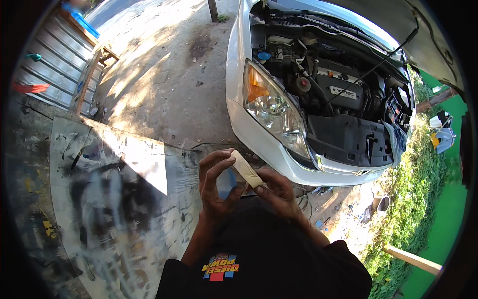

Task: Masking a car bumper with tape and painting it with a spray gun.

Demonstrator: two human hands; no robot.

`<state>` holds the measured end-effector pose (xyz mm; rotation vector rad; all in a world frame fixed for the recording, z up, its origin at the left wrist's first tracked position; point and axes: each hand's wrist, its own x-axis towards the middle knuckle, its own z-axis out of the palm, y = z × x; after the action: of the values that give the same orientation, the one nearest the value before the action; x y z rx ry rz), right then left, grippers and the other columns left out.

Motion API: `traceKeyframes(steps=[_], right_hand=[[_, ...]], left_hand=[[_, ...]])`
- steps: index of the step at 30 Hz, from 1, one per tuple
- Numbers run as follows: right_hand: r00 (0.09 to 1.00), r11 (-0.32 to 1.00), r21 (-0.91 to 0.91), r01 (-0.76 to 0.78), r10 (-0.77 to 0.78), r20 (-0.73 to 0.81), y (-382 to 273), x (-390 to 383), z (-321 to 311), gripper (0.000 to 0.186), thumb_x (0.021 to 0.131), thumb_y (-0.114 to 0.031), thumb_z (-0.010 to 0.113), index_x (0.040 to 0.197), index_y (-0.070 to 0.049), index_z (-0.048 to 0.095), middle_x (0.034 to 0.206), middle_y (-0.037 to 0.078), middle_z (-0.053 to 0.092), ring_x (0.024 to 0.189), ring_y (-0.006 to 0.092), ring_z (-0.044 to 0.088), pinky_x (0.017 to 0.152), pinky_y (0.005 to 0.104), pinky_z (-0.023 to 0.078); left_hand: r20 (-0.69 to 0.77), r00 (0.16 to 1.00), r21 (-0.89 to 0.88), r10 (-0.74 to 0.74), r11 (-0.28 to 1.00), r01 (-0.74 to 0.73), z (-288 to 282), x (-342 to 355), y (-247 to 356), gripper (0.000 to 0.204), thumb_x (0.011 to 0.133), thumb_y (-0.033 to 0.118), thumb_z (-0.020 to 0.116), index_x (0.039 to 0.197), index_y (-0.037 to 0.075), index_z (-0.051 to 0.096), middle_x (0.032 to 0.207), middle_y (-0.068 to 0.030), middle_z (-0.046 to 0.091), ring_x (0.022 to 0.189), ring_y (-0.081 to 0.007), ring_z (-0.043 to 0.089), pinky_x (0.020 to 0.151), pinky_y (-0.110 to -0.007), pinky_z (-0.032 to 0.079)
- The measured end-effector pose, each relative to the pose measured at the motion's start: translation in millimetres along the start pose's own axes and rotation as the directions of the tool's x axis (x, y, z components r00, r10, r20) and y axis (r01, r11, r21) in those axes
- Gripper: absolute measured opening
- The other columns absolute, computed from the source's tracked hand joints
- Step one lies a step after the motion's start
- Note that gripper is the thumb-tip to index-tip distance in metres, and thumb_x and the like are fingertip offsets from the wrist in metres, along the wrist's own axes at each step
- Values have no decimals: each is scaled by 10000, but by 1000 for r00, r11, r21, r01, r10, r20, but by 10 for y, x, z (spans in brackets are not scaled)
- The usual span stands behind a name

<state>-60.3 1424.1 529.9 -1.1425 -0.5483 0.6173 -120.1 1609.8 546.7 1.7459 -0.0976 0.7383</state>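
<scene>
A cream-coloured, narrow, ring-shaped roll (245, 168), apparently of paper masking tape, is held in mid-air in front of the chest, near the front corner of a silver-white car (274, 157) and beyond the upper right corner of a flat, pale, paint-stained sheet (167, 214). The roll is judged to be light, firm across its wound body and hard to break, with a dry surface that is easily gripped; any loose end would be thin and soft, and easily torn or creased. It is best taken by the rim, with thumb and fingers opposed and the outer band left clear.

The roll is tilted, its upper end leaning left. That end is touched by the curved fingertips of the left hand (215, 182), whose thumb is bent below. The lower end is pinched between the thumb and fingers of the right hand (279, 193). Both forearms are angled inward.
</scene>
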Motion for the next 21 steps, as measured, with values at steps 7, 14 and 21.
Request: traceKeyframes(steps=[7,14,21], right_hand=[[988,994,-102,47,-62,-143,-142,322,54,438,1044,-169,605,1415,58,555,1138,107,625,954,144,614,860,293,511],[901,988,-35,-153,125,-415,19,772,102,404,1101,-293,498,1294,19,665,843,-10,572,746,42,527,619,211,417],[693,986,39,-163,142,-707,162,971,452,363,1098,-270,499,1200,9,708,743,-43,528,655,42,443,584,213,350]], left_hand=[[227,970,172,-83,984,44,-392,581,-145,277,853,11,760,1118,89,789,1049,-87,605,964,-232,653,811,-369,558],[648,716,-41,-259,927,373,-604,1135,-709,349,826,11,814,1164,47,735,890,-48,686,815,-143,673,755,-302,551],[866,346,-29,-361,654,756,-643,1586,-1167,379,869,5,797,1207,0,627,975,-66,698,841,-137,674,764,-295,579]])
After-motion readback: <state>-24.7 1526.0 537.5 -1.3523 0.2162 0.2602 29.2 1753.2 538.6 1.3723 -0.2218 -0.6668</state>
